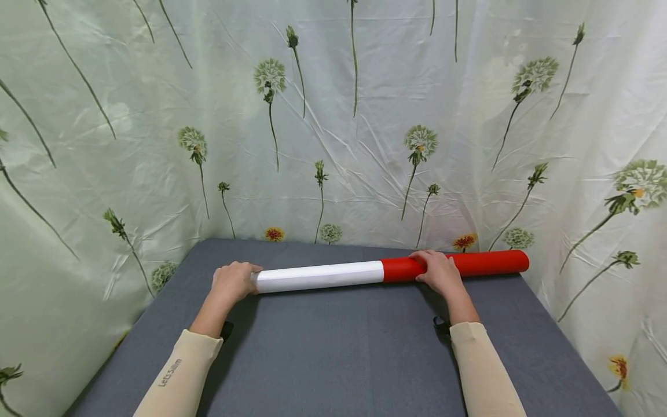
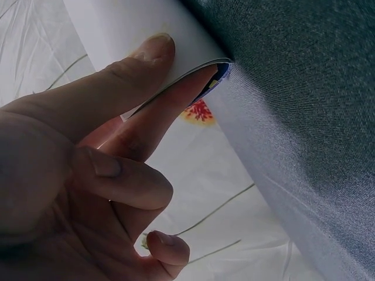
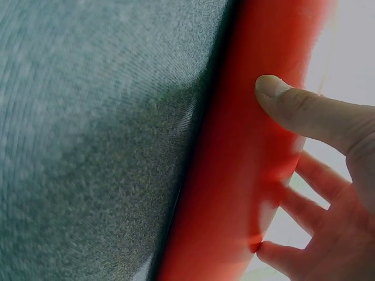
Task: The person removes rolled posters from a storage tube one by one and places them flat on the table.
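Note:
A long white roll of paper lies across the table, its right end inside a red tube. At the roll's left end my left hand pinches the edge, thumb outside and a finger inside the opening, as the left wrist view shows; a blue printed inner face peeks out there. My right hand grips the tube left of its middle. In the right wrist view the thumb presses on the red surface, with the other fingers round the far side, partly hidden.
The table is covered with dark grey cloth. Behind it and at both sides hangs a pale curtain printed with dandelions. The tube's right end lies near the table's right back corner.

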A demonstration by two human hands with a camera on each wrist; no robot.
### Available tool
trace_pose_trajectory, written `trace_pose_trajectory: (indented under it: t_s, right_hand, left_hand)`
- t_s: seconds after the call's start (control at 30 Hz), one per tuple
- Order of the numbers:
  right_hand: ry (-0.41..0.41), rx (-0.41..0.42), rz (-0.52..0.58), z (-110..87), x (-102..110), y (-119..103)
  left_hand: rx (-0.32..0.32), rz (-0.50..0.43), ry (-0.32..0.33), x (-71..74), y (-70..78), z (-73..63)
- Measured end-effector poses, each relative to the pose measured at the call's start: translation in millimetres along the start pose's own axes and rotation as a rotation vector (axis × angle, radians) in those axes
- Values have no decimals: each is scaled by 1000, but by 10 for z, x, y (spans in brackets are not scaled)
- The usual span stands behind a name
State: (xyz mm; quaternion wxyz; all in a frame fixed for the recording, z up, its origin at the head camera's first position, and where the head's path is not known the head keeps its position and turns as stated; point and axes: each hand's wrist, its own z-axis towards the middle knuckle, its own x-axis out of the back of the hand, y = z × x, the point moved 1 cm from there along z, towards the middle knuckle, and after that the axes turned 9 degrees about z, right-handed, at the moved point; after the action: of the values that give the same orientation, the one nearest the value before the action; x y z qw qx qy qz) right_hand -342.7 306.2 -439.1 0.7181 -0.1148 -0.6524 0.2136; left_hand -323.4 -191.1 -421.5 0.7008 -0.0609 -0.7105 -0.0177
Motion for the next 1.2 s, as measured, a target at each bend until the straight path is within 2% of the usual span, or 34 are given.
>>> trace_pose_trajectory:
  t_s: [0.77,1.2]
  right_hand:
    - [-3,-6,-1,-6,33,23]
    - [9,9,6,-39,37,28]
  left_hand:
    - [32,-21,-17,12,-82,6]
    - [43,-9,1,4,-122,-21]
